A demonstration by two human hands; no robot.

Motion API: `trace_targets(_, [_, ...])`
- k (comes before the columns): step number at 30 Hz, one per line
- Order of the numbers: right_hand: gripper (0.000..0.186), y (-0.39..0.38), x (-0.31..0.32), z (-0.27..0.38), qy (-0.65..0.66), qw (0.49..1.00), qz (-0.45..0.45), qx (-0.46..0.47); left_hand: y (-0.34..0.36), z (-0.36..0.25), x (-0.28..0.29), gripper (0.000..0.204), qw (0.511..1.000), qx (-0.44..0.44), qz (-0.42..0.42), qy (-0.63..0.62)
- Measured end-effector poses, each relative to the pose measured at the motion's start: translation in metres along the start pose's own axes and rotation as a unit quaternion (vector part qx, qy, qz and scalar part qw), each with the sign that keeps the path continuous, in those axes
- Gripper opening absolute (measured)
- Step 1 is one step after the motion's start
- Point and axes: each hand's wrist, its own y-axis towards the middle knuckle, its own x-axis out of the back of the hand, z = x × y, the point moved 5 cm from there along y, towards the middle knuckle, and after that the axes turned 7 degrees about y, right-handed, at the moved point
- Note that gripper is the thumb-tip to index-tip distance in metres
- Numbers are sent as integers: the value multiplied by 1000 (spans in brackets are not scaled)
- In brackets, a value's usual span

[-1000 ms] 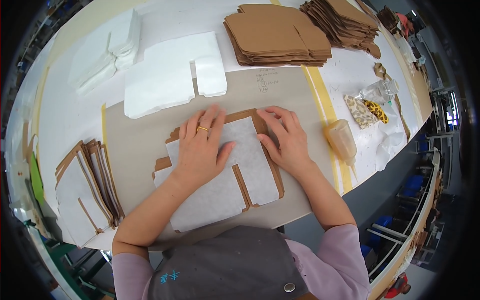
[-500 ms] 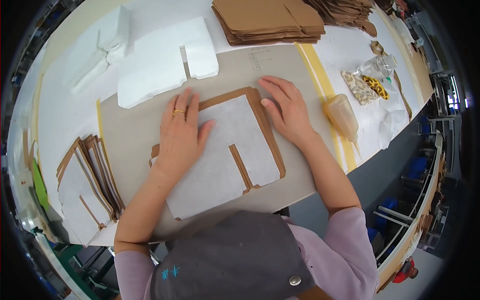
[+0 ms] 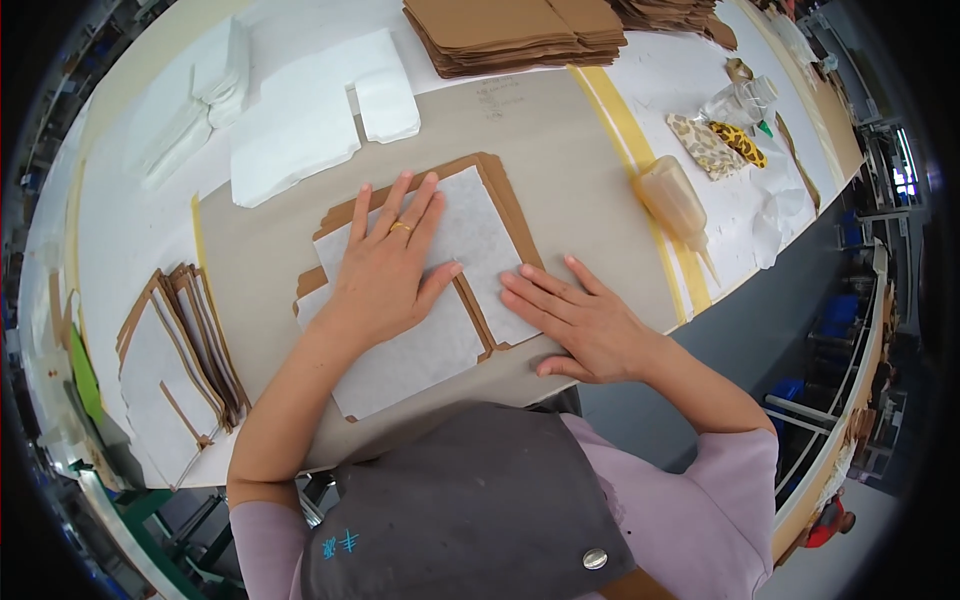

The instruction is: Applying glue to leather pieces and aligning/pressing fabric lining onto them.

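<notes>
A white slotted sheet [image 3: 410, 365] lies over a brown cut piece of similar shape [image 3: 514, 215], whose edges show along the top and right. My left hand [image 3: 388, 268] rests flat on the sheet's upper left part, its fingers spread and a ring on one of them. Stretched out over the lower right corner, my right hand [image 3: 590, 322] touches the sheet with its fingertips, thumb apart. Neither hand grips anything. Beyond them is a pile of white slotted sheets [image 3: 290, 140].
Brown pieces [image 3: 510, 38] are stacked at the back. White-faced brown pieces [image 3: 165, 365] fan out at left. On the right are a yellowish squeeze bottle [image 3: 672, 200], a spotted cloth item [image 3: 708, 146] and a clear bottle [image 3: 738, 102]. Folded white sheets [image 3: 220, 75] sit at far left.
My left hand has slid right, further onto the sheet. My right hand has come down from the upper right edge to the lower right corner, now pressed flat.
</notes>
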Motion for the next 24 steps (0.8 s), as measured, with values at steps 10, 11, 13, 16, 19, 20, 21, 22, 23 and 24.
trace_targets(10, [73,-36,-6,12,50,998,-14,-30,45,8,-22,63,998,-51,-21,3])
trace_targets(11, [73,-37,-5,8,53,998,-13,-27,45,12,-22,65,998,-37,-39,33])
trace_targets(13, [59,-33,7,-6,161,984,-71,2,41,26,-23,66,998,-6,-49,49])
trace_targets(16, [43,-1,27,-27,183,959,-210,-39,19,29,-10,66,996,25,-59,60])
trace_targets(19, [39,43,39,-46,187,936,-292,-63,-14,-6,6,68,998,-59,-9,-21])
trace_targets(20, [36,56,41,-51,194,928,-313,-57,-23,-16,6,68,998,-58,-10,-21])
trace_targets(21, [36,74,39,-54,194,930,-310,-49,-34,-29,3,66,992,-92,51,-67])
trace_targets(22, [35,89,39,-54,147,936,-318,-27,-42,-39,0,65,979,-127,110,-114])
trace_targets(23, [33,99,38,-54,100,940,-327,-6,-46,-39,1,65,980,-122,107,-113])
trace_targets(24, [33,107,37,-55,99,940,-325,0,-49,-37,2,63,981,-123,98,-115])
